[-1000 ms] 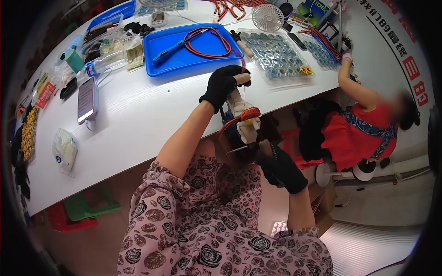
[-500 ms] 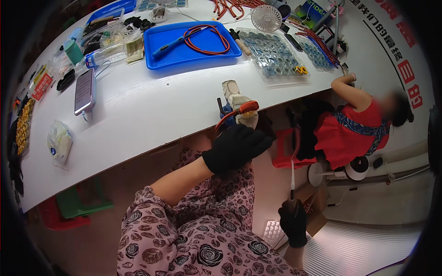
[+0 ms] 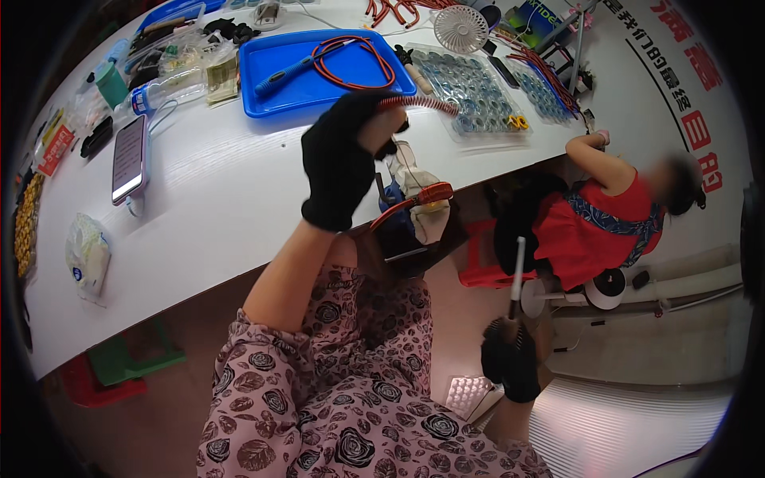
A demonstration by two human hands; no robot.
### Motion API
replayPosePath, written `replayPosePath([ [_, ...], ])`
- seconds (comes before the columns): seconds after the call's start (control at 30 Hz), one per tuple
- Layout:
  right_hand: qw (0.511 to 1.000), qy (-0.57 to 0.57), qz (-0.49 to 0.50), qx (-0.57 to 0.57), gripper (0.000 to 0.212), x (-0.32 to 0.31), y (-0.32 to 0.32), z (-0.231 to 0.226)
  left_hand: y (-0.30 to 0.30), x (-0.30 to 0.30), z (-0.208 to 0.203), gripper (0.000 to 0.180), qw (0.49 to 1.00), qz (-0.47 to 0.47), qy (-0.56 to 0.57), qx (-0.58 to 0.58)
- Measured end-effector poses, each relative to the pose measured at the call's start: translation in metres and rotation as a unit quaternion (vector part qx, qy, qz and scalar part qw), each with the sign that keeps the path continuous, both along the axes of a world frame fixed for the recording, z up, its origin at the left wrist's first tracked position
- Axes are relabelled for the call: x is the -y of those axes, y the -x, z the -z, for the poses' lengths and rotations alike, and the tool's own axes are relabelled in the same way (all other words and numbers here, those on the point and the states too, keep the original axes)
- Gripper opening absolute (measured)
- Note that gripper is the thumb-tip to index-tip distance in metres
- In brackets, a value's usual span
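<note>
My left hand (image 3: 343, 159), in a black fingerless-tipped glove, is raised over the table edge. Its thumb and fingers pinch a reddish-brown ribbed strip (image 3: 418, 102) that looks like a coiled cord and sticks out to the right. Low on the right, my right hand (image 3: 510, 362), also black-gloved, is wrapped round a tool with a dark handle and a pale straight shaft (image 3: 519, 267) pointing up; its exact kind is unclear. Between the hands, a blue clamp (image 3: 392, 195) padded with off-white cloth (image 3: 430, 219) stands at the table edge, bearing an orange-red cord bundle (image 3: 433, 192).
A blue tray (image 3: 271, 107) holds a blue-handled tool (image 3: 283, 77) and red cord (image 3: 382, 56). Clear trays of round pieces (image 3: 470, 92), a small white fan (image 3: 461, 30) and a phone (image 3: 131, 159) lie on the table. A co-worker in red (image 3: 586, 239) sits to the right.
My left hand has risen from beside the clamp to above the table, and the ribbed strip now shows in it. My right hand still grips the tool, whose shaft has shifted slightly right and up.
</note>
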State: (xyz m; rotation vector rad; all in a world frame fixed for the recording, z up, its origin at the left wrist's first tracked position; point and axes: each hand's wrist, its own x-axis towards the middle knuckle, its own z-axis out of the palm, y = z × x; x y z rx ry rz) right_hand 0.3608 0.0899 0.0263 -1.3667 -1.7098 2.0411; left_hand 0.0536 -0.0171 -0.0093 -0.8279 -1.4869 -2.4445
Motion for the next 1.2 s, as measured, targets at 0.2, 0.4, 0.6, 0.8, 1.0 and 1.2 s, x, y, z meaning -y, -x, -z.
replayPosePath([
  [0.2,0.980,-0.003,-0.188,0.061,0.012,-0.020,0.045,0.027,0.062,-0.050,0.019,0.018,0.952,0.222,0.091,0.189],
  [0.4,0.971,-0.024,-0.231,0.050,0.015,-0.030,0.108,0.019,0.069,-0.073,0.045,0.023,0.941,0.282,0.084,0.170],
  [0.6,0.967,-0.072,-0.221,0.100,0.019,-0.032,0.080,0.019,0.061,-0.068,0.042,0.030,0.939,0.266,0.167,0.138],
  [0.8,0.965,0.212,-0.131,0.084,0.014,-0.007,-0.007,0.022,-0.029,0.000,0.032,0.044,0.937,-0.074,0.273,-0.205],
  [1.0,0.993,0.101,0.019,-0.055,0.027,0.002,-0.055,0.022,-0.081,-0.008,0.056,0.039,0.830,-0.043,0.318,-0.457],
  [1.2,0.916,-0.007,0.090,-0.391,0.045,-0.022,-0.032,0.015,-0.068,0.006,0.036,0.034,0.877,-0.083,0.213,-0.423],
])
